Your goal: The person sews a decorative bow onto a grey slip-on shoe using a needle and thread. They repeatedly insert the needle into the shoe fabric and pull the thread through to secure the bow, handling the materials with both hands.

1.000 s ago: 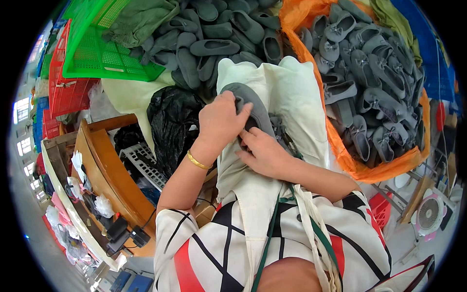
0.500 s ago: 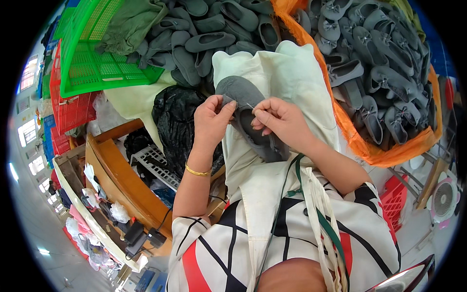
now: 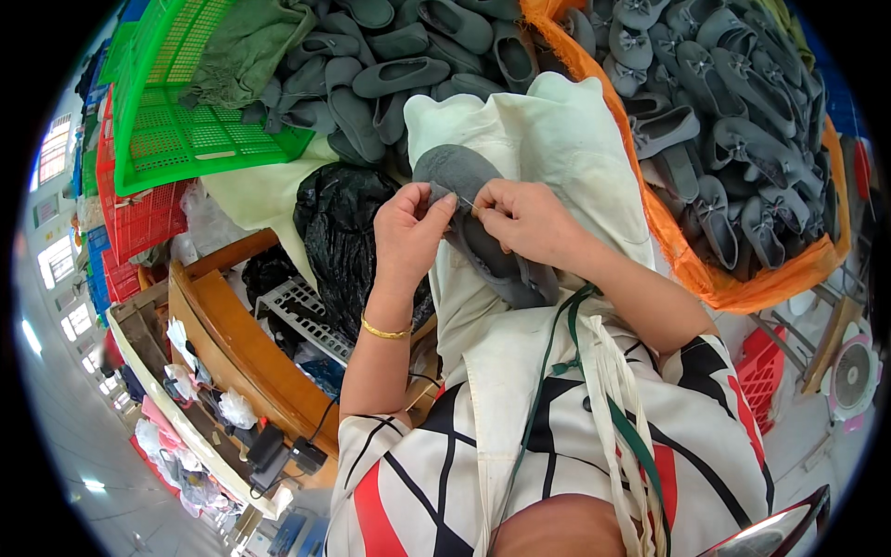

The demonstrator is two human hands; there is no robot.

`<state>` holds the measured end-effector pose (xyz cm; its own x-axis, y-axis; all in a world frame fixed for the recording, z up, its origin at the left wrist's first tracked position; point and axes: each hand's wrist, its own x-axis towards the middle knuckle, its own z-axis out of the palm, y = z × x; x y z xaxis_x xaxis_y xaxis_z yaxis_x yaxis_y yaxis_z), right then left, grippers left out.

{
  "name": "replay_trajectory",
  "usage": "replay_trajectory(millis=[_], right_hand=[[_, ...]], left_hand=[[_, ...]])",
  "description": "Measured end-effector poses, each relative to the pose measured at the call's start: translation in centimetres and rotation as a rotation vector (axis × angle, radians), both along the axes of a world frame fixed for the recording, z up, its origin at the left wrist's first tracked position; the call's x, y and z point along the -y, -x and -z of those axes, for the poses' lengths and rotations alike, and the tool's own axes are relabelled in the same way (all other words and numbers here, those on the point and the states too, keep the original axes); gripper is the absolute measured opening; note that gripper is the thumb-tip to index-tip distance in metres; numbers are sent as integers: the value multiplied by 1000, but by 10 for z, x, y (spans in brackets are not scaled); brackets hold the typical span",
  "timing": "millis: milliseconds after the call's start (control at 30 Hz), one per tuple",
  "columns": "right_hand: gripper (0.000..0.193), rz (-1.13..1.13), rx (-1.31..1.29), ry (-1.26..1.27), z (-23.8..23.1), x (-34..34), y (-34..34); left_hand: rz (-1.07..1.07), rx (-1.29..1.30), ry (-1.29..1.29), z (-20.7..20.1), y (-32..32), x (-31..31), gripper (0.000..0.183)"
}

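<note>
A grey slipper-style shoe (image 3: 458,164) rests on the off-white apron over my lap, its rounded toe pointing away from me. My left hand (image 3: 406,234) pinches the shoe's opening edge on its left side, thumb and forefinger pressed together. Close beside it, my right hand (image 3: 525,221) is closed in a pinch over the opening. From its fingertips a thin needle (image 3: 469,201) points toward the left thumb. The right fingers partly hide the needle and the inside of the shoe; no thread can be made out.
Plain grey shoes (image 3: 401,77) are heaped at the far side by a green crate (image 3: 218,141). An orange sack (image 3: 719,295) at right holds grey shoes with bows. A black plastic bag (image 3: 339,227) and a wooden drawer unit (image 3: 243,343) stand at left, a small fan (image 3: 852,376) at right.
My right hand has shifted slightly left and up, bringing its fingertips and the needle nearer the left thumb. The left hand keeps its pinch on the shoe.
</note>
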<state>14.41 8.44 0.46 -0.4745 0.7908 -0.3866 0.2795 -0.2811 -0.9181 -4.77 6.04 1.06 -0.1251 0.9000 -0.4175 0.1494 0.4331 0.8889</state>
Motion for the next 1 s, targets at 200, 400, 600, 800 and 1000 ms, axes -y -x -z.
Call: replay_trajectory(millis=[200,400,600,800,1000], right_hand=[[12,-36,13,-45,2,-1,0],[13,-77,33,40,-2,-8,0],[12,-116,76,-43,2,-7,1],[9,-34,137,-326,16,9,5],[9,-117,260,-433,11,-2,8]], left_hand=[[7,-6,1,-2,0,-1,14],[20,-4,-3,-2,0,-1,15],[36,-48,78,-6,1,-7,17],[27,113,183,-10,6,-11,15],[35,185,205,-13,9,-15,12]])
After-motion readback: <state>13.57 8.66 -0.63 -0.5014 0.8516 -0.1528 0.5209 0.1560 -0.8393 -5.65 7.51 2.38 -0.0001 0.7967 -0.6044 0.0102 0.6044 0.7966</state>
